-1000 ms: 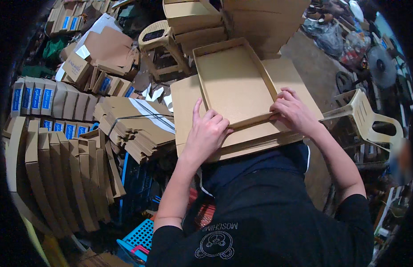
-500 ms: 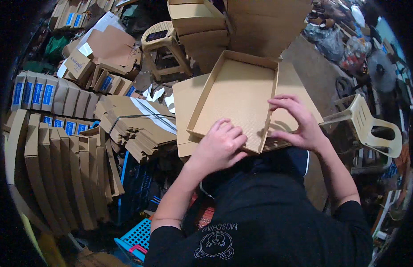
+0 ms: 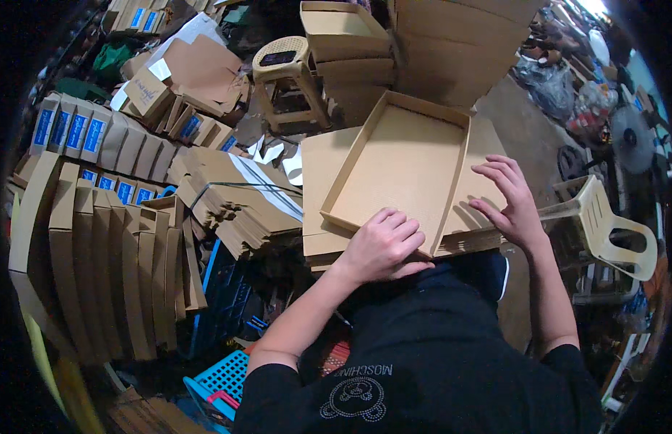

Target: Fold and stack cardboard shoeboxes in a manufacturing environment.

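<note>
A shallow, open cardboard tray (image 3: 405,155) lies slantwise on a stack of flat cardboard sheets (image 3: 329,159) in front of me. My left hand (image 3: 386,247) is closed over the tray's near wall, its fingers curled inside and its thumb stretched along the outer side. To the right of the tray, my right hand (image 3: 511,202) hovers above the sheets. Its fingers are apart and bent a little, with nothing between them, and it does not touch the tray's right wall.
Folded cardboard boxes (image 3: 112,267) stand in rows at the left, beside a strapped bundle of flat cardboard (image 3: 242,188). A plastic stool (image 3: 285,79) and stacked boxes (image 3: 347,43) are at the back. A plastic chair (image 3: 611,224) stands right; a blue basket (image 3: 217,380) sits low left.
My right hand has moved off the tray's right wall, away to the right, and its fingers have spread. The left hand stays on the near wall. The whole view has shifted slightly.
</note>
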The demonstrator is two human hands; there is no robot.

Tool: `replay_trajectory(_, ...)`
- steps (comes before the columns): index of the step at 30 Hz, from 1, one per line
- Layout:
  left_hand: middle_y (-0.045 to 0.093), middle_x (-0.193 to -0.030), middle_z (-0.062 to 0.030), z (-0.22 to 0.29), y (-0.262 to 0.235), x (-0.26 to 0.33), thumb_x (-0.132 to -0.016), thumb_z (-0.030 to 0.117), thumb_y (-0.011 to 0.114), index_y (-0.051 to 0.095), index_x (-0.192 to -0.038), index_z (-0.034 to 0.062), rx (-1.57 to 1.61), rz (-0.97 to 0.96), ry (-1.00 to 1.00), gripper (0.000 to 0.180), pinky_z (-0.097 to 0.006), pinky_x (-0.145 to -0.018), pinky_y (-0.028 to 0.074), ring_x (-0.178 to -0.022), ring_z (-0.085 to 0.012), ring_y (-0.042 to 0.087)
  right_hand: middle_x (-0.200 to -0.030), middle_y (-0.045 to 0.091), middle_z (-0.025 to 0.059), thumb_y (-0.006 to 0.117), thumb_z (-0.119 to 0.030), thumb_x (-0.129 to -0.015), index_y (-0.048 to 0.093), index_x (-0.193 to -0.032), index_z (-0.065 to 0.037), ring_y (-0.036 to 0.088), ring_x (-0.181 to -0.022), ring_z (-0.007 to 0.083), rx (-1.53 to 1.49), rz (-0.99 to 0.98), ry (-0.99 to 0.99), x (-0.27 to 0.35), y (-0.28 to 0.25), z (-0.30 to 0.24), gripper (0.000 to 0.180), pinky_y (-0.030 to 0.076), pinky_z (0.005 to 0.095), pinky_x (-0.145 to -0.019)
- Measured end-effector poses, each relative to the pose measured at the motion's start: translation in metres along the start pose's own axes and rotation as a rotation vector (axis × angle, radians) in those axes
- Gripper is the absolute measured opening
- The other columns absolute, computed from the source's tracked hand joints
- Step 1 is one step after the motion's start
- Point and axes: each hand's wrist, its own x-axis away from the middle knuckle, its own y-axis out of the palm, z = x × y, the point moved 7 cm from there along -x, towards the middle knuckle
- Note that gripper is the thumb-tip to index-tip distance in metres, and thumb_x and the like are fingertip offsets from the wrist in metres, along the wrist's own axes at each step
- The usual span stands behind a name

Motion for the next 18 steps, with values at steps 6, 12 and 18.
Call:
replay_trajectory(6,0.054,-0.070,-0.0020,0.005,-0.023,0.000,-0.084,0.058,0.085,0.052,-0.067,0.0138,-0.018,0.138,0.075,0.058,-0.034,-0.067,0.053,-0.068,-0.0208,0.061,-0.134,0.066,0.0182,0.086,-0.024,-0.088,0.067,-0.135,-0.005,0.056,-0.136,0.0396,0.022,0.001,-0.008,0.001,0.000,0.005,0.054,0.046,0.0480,-0.116)
replay_trajectory(12,0.054,-0.076,-0.0053,0.004,-0.090,0.006,-0.084,0.066,0.077,0.052,-0.071,0.0101,-0.066,0.323,0.104,0.062,-0.038,-0.072,0.051,-0.074,-0.0247,0.061,-0.156,0.051,0.0182,0.087,-0.020,-0.086,0.054,-0.154,-0.006,0.050,-0.145,0.0388,-0.051,0.040,0.125,0.013,-0.001,0.030,0.077,0.040,0.0492,-0.123)
replay_trajectory(18,0.050,-0.073,-0.0059,0.002,-0.130,0.014,-0.078,0.069,0.079,0.050,-0.071,0.0092,0.015,0.329,0.138,0.067,-0.039,-0.065,0.048,-0.067,-0.0267,0.058,-0.171,0.037,0.0202,0.082,-0.024,-0.089,0.045,-0.164,-0.011,0.037,-0.157,0.0421,0.103,0.067,-0.039,0.005,-0.007,0.018,0.085,0.031,0.0544,-0.129)
